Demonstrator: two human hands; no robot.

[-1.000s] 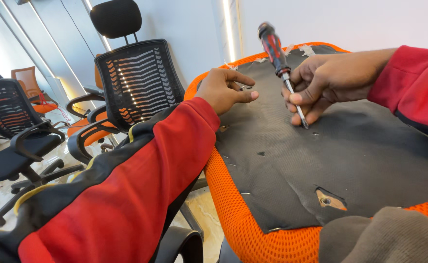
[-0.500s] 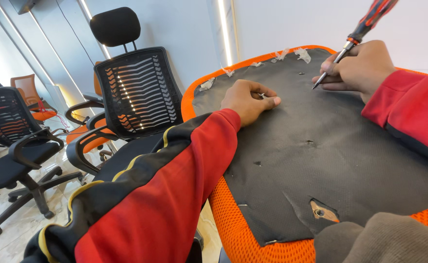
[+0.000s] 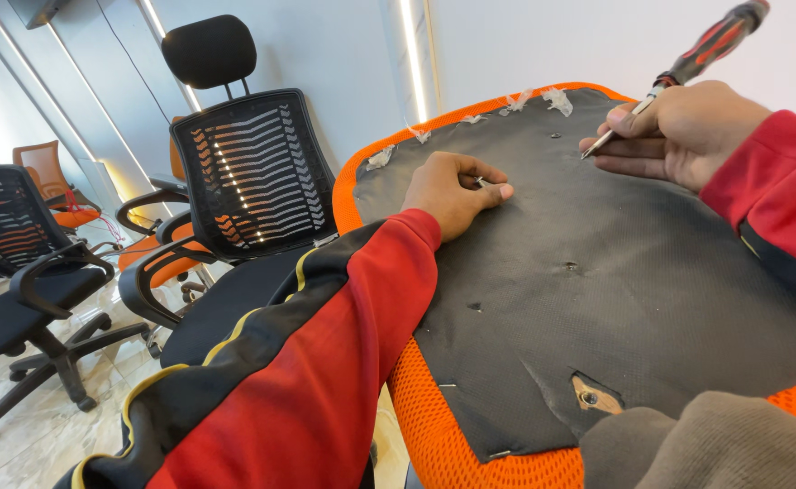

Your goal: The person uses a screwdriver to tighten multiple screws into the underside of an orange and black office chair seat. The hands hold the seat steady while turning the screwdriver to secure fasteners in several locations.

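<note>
- 2 hands work on the underside of an orange mesh chair seat (image 3: pixel 434 426) that fills the lower right of the frame; a black fabric cover (image 3: pixel 615 272) is stapled over it
- Nearest, at the bottom edge, a torn hole (image 3: pixel 595 396) in the black cover shows a metal fitting below, and a grey trouser knee (image 3: pixel 714 444) sits at the lower right corner
- A few staples (image 3: pixel 499 455) still pin the near edge of the cover to the orange mesh, so by my reading this edge is not yet freed
- Small screw holes (image 3: pixel 568 267) dot the middle of the cover; no screws show in them
- Left hand (image 3: pixel 457 190), out of a red and black sleeve (image 3: pixel 325 362), rests at frame centre with its fingers curled narrow and pressed on the cover; something small and pale seems pinched at the fingertips, but I cannot tell what
- Right hand (image 3: pixel 678 131), at the upper right, is closed around a screwdriver (image 3: pixel 687 63) with a red and black handle, tip angled down onto the cover near its far edge
- Along the far rim, shreds of clear plastic (image 3: pixel 556 98) cling to the seam, and the cover looks loose of staples there, so the far side seems the more advanced part of the work
- Farther off, at the left of the frame, a black mesh office chair (image 3: pixel 253 181) with a headrest stands just beside the seat, a second black chair (image 3: pixel 18 254) and an orange chair (image 3: pixel 49 177) behind it on a pale tiled floor (image 3: pixel 27 435)
</note>
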